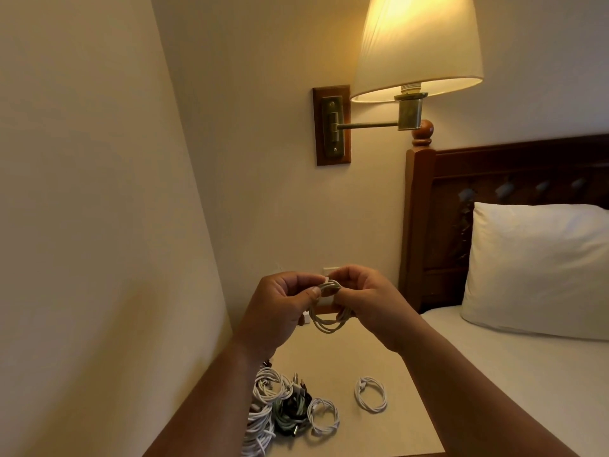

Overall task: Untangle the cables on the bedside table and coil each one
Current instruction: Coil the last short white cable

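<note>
Above the far end of the bedside table, a pale cable hung in several loose loops between the two hands, well clear of the tabletop. Its top was bunched where the fingers met, and the loops drooped below. By the look of it, the coil was being finished off or its end tucked in.

The likeliest slip was a loosened pinch. No tie could be seen on the loops, so they would spring apart and drop, undoing the coil. Tugging the free end too hard might instead cinch the loops into a knot.

The left hand pinched the top of the bundle between thumb and curled fingers. The right hand pinched it from the other side, fingers curled, with loops passing beneath it. Both forearms rose from the bottom of the view and converged, wrists lifted.

Down at the table's near end lay a tangled heap of white, green and dark cables. A small white coil sat just beside it, and a second white coil lay apart to the right. Beyond were a lit wall lamp, a wooden headboard and a pillow on the bed.
</note>
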